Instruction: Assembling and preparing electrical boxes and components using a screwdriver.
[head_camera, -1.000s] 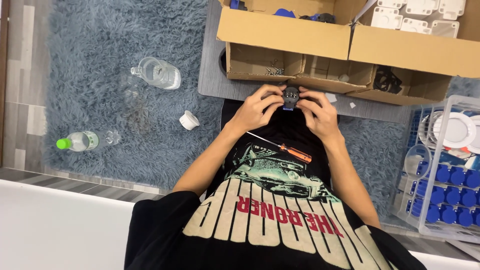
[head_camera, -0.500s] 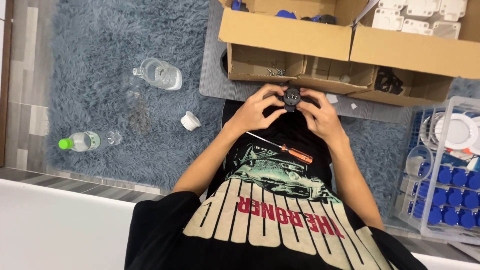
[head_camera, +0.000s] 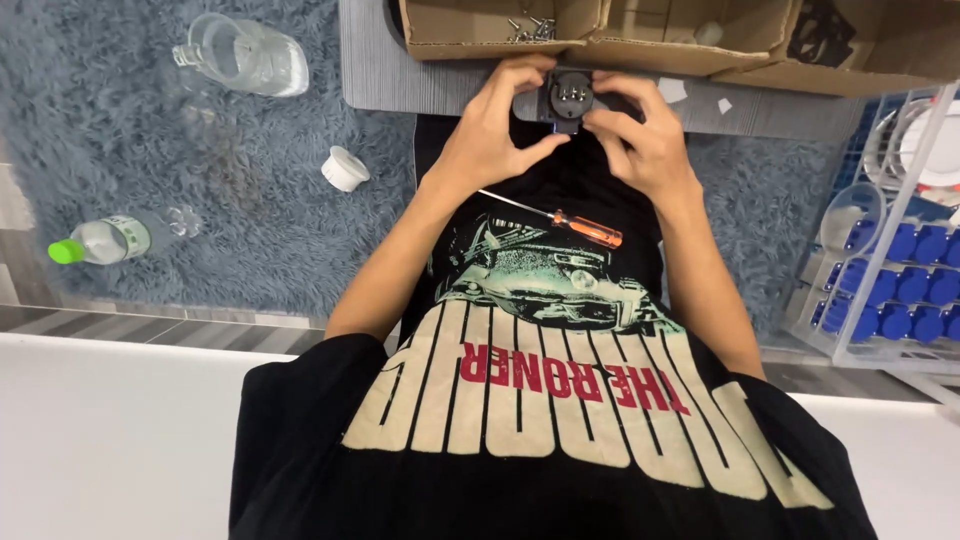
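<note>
Small black round part (head_camera: 571, 97) held over the lap, just off the near edge of the grey mat (head_camera: 400, 75) — left hand (head_camera: 490, 135) and right hand (head_camera: 640, 135) both pinch it at its sides, fingers curled close. Looks light, rigid, hard plastic with metal studs — best gripped by the rim. Orange-handled screwdriver (head_camera: 560, 217) lies loose on the shirt.
</note>
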